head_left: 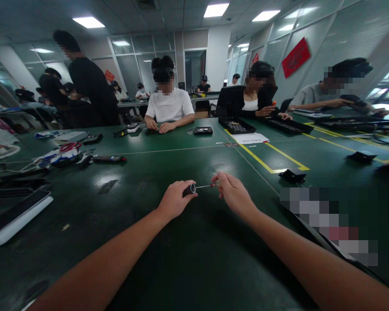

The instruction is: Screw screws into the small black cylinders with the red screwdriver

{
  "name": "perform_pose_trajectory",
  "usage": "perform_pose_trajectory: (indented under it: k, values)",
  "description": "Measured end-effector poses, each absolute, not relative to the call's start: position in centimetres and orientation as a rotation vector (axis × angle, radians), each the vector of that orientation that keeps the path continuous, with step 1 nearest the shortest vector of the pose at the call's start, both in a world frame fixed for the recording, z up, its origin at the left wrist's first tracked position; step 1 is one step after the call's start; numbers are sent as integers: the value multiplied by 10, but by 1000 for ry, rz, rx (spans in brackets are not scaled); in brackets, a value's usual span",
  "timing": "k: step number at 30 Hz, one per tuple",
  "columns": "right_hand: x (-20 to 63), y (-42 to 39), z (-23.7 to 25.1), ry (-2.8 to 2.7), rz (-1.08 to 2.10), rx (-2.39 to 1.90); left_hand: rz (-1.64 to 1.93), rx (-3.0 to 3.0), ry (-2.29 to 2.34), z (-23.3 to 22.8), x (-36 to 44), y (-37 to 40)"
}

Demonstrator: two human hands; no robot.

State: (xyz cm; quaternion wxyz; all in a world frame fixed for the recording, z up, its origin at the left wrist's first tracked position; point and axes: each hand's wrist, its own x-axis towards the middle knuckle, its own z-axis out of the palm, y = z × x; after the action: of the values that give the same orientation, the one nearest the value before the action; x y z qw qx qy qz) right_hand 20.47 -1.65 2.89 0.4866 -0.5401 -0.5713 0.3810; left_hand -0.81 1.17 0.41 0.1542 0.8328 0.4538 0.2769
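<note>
My left hand (175, 201) is closed around a dark cylindrical tool handle (190, 189) whose silver-rimmed end points right. A thin metal shaft (203, 186) runs from that end to my right hand (233, 192), whose fingertips pinch its far tip. Both hands hover just above the dark green table (155, 172), about a hand's width apart.
A white-edged dark tablet (16, 214) lies at the left, with cables, a red-handled tool (69, 147) and a black pen-like tool (108, 159) beyond. Small black blocks (293, 175) sit right near yellow floor-style tape (278, 166). Other people work at black trays (236, 125) across the table.
</note>
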Motion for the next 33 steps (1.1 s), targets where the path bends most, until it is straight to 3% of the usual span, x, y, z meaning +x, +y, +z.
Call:
perform_pose_trajectory:
  k: [25,33]
  values:
    - [200,-10,19,-1229,988,-1072,821,2320,1387,4,-7,14]
    - [206,-3,20,-650,1333,-1138,775,2472,1409,12,-9,16]
